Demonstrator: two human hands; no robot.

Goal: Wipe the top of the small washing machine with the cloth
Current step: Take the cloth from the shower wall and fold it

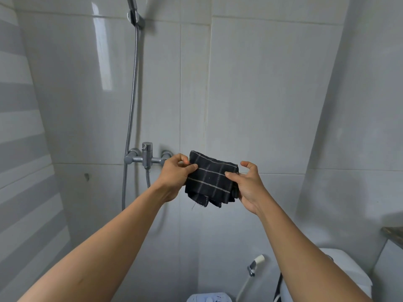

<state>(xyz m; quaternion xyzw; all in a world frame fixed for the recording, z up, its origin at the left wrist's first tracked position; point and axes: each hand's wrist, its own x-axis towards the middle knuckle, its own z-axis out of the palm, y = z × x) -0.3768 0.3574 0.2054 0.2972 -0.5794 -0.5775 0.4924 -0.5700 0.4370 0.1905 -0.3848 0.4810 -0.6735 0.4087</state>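
Note:
A dark checked cloth (210, 179) with thin pale lines is folded and held up in front of the tiled wall, at about the height of the shower tap. My left hand (174, 175) pinches its left edge between thumb and fingers. My right hand (246, 184) holds its right edge, thumb on the front and index finger raised. A frayed edge hangs below. Only a sliver of a white and blue top, probably the small washing machine (209, 297), shows at the bottom edge between my forearms.
A chrome shower mixer (146, 158) with its hose (132, 101) is fixed to the wall just left of my left hand. A bidet sprayer (255, 263) hangs low on the wall. A white toilet cistern (344, 271) stands at the lower right, beside a dark counter corner (393, 234).

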